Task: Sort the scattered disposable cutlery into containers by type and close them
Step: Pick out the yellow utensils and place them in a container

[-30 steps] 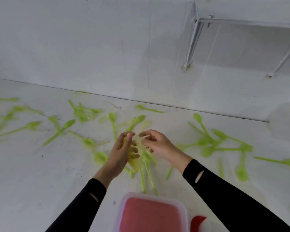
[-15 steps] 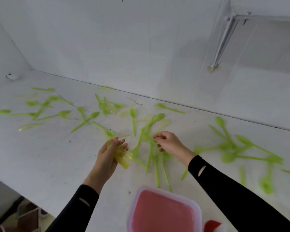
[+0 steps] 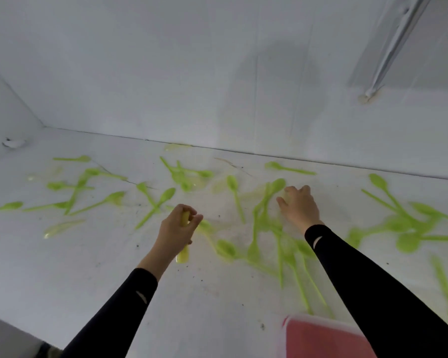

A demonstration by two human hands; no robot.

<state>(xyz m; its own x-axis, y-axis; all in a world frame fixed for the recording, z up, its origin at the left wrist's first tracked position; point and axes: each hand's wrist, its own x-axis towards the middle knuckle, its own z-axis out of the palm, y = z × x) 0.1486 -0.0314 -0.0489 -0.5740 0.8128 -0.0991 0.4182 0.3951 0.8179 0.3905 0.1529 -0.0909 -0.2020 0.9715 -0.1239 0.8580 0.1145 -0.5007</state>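
Several green plastic spoons (image 3: 234, 195) lie scattered over the white table (image 3: 88, 267), with a few pale clear-yellow pieces (image 3: 62, 226) among them. My left hand (image 3: 177, 229) grips a small bundle of yellowish cutlery (image 3: 183, 254), whose ends stick out below the palm. My right hand (image 3: 299, 205) reaches forward, its fingers spread and resting on the table at a pale piece beside a green spoon (image 3: 272, 188); what its fingertips touch is blurred. A clear container with a red inside (image 3: 321, 337) sits at the near edge, partly behind my right sleeve.
The table meets a white wall (image 3: 217, 86) behind the cutlery and a side wall at the left. A metal bracket (image 3: 388, 50) runs down the wall at upper right. The table's near left edge drops off at the bottom left corner.
The view has swung left and closer. My hands have separated: the left keeps its yellowish bundle and turns it downward, the right has reached forward to the table among the spoons.
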